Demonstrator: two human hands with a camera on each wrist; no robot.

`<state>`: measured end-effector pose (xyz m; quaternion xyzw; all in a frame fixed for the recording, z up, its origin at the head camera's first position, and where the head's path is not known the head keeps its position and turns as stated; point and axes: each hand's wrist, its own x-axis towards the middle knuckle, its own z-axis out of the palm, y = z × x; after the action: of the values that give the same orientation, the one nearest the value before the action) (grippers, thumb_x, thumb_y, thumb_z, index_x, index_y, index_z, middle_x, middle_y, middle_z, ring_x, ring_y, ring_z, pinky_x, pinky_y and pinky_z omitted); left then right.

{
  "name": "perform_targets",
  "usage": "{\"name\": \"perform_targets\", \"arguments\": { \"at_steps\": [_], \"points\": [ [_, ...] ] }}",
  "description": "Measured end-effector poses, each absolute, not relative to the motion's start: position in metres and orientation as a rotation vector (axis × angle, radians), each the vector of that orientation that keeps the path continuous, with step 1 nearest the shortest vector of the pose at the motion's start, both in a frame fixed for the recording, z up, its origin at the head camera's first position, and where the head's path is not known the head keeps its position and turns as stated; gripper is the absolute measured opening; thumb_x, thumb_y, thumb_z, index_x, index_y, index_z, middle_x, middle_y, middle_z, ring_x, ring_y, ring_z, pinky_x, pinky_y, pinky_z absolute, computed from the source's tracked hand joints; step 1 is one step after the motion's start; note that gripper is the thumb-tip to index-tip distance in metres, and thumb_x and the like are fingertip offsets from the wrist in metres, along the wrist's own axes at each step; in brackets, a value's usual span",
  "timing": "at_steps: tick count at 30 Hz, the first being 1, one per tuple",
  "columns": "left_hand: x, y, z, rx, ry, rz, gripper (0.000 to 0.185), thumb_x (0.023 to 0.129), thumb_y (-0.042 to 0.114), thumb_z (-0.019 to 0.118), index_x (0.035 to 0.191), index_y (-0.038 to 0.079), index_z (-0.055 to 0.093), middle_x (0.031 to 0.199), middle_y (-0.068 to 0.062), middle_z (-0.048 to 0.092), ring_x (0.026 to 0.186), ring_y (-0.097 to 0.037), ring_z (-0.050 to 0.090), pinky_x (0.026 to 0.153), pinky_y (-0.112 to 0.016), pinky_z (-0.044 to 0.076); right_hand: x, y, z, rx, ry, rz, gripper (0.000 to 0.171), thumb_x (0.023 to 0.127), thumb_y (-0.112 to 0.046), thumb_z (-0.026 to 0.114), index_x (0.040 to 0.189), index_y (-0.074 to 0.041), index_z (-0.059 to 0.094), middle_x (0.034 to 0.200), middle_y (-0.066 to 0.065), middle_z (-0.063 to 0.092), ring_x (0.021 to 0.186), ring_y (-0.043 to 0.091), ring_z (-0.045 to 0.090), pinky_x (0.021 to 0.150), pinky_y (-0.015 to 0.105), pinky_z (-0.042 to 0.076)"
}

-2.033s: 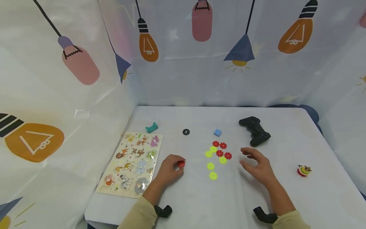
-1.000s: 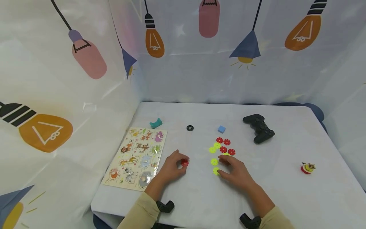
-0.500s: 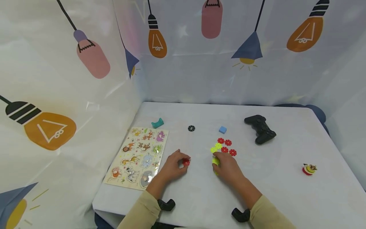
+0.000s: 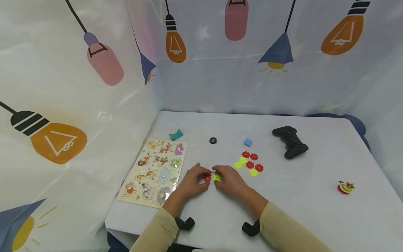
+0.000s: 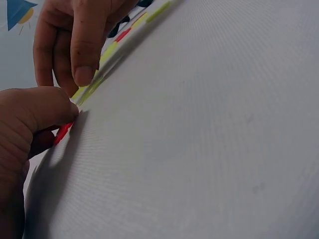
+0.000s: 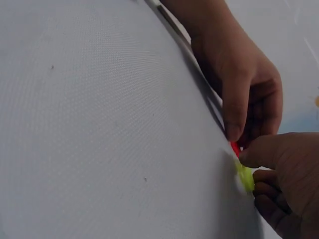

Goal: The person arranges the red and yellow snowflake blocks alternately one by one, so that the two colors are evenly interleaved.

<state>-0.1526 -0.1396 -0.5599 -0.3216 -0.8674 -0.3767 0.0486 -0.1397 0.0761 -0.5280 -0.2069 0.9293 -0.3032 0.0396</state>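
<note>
My left hand (image 4: 191, 182) pinches a red flower-shaped disc (image 4: 206, 177) between thumb and fingers, just right of the animal puzzle board. Facing it, my right hand (image 4: 232, 180) pinches yellow flower-shaped plastic (image 4: 217, 177); whether that is one disc or a stack I cannot tell. Both hands sit low over the white table, fingertips nearly meeting. In the right wrist view the red edge (image 6: 235, 148) and the yellow piece (image 6: 245, 175) lie close together; whether they touch is unclear. Beyond the right hand, several loose red discs (image 4: 250, 165) and yellow discs (image 4: 253, 172) lie flat.
The animal puzzle board (image 4: 153, 175) lies at left, a teal curved piece (image 4: 176, 135) behind it. Farther back are a black chip (image 4: 213, 140), a blue block (image 4: 248, 142) and a black game controller (image 4: 290, 142). A small red-and-yellow toy (image 4: 345, 187) stands at right.
My right hand came in from the right, took hold of yellow plastic at the front of the group, and carried it left to the red disc. The left hand kept its pinch.
</note>
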Motion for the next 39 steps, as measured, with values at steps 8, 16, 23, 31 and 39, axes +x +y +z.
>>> {"name": "perform_targets", "arguments": {
  "at_steps": [8, 16, 23, 31, 39],
  "points": [
    [-0.155, -0.141, -0.565, -1.024, -2.585, -1.134, 0.036, 0.079, 0.009, 0.080, 0.113, 0.012, 0.068, 0.105, 0.007, 0.067, 0.097, -0.006, 0.062, 0.118, -0.039, 0.026, -0.140, 0.073, -0.538, -0.683, 2.891, -0.961, 0.050, 0.080, -0.021, 0.083, 0.126, -0.013, 0.065, 0.107, -0.003, 0.067, 0.096, 0.014, 0.059, 0.087, 0.035, 0.055],
    [-0.154, -0.139, -0.561, -0.970, -2.654, -1.179, 0.036, 0.081, 0.009, 0.079, 0.115, 0.012, 0.067, 0.107, 0.008, 0.066, 0.101, -0.006, 0.061, 0.119, -0.037, 0.023, -0.141, 0.089, -0.534, -0.599, 2.875, -1.054, 0.053, 0.083, -0.026, 0.080, 0.132, -0.016, 0.062, 0.118, -0.003, 0.067, 0.109, 0.016, 0.061, 0.094, 0.038, 0.053],
    [-0.152, -0.140, -0.558, -0.906, -2.718, -1.220, 0.036, 0.082, 0.011, 0.078, 0.116, 0.013, 0.068, 0.111, 0.008, 0.066, 0.110, -0.009, 0.060, 0.118, -0.035, 0.025, -0.148, 0.167, -0.523, -0.422, 2.938, -1.288, 0.054, 0.085, -0.015, 0.077, 0.136, -0.012, 0.057, 0.120, 0.002, 0.066, 0.110, 0.023, 0.060, 0.093, 0.048, 0.053],
    [-0.152, -0.143, -0.556, -0.829, -2.767, -1.235, 0.038, 0.082, 0.014, 0.079, 0.118, 0.017, 0.068, 0.114, 0.009, 0.065, 0.125, -0.015, 0.053, 0.117, -0.034, 0.027, -0.143, 0.247, -0.533, -0.255, 2.950, -1.242, 0.063, 0.084, -0.016, 0.079, 0.141, -0.011, 0.052, 0.123, 0.008, 0.065, 0.110, 0.028, 0.059, 0.096, 0.053, 0.050],
    [-0.152, -0.141, -0.559, -0.788, -2.770, -1.271, 0.038, 0.082, 0.014, 0.080, 0.117, 0.021, 0.068, 0.114, 0.011, 0.065, 0.131, -0.017, 0.048, 0.116, -0.036, 0.028, -0.145, 0.260, -0.548, -0.355, 2.916, -1.201, 0.067, 0.083, -0.023, 0.081, 0.142, -0.014, 0.051, 0.126, 0.005, 0.065, 0.113, 0.026, 0.060, 0.098, 0.052, 0.049]
  ]
}}
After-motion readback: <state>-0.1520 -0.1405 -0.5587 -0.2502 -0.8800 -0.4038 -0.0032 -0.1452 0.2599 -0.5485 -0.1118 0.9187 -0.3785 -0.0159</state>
